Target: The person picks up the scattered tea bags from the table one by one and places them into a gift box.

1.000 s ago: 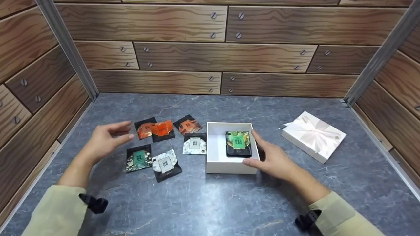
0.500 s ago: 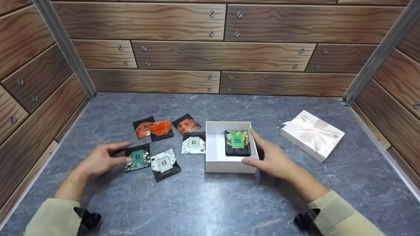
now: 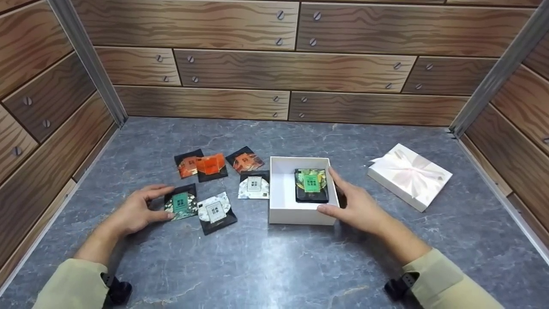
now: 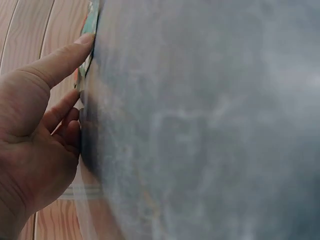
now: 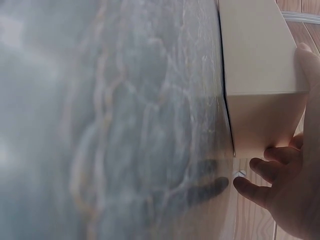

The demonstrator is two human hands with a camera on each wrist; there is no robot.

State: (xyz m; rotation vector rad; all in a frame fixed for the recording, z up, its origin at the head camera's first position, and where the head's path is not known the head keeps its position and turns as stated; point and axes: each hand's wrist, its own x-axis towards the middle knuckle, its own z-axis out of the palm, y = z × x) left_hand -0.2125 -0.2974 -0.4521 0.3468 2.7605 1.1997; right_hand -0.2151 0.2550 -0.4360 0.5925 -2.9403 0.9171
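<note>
At the left of the head view my left hand (image 3: 136, 210) pinches the left side of a dark sachet (image 3: 181, 202) with a green label and flower print, thumb at its lower corner and index finger at its upper one. In the left wrist view the thumb (image 4: 75, 52) touches that sachet's edge. My right hand (image 3: 354, 206) holds the right side of an open white box (image 3: 285, 217), thumb on the front rim and fingers along the outer wall. Inside the box, against its right side, lies a black sachet (image 3: 312, 185) with a bright green label.
Beside the green-labelled sachet lies a white-and-black sachet (image 3: 217, 213). Another white sachet (image 3: 254, 185) touches the box's left wall. Behind are orange sachets (image 3: 211, 166), two of them overlapping. A white lid (image 3: 409, 177) with a ribbon bow lies right on the grey marbled table (image 3: 240, 266).
My left hand has come down from beside the orange sachets toward the front and taken hold of the green-labelled sachet's left side. The right hand stays on the box.
</note>
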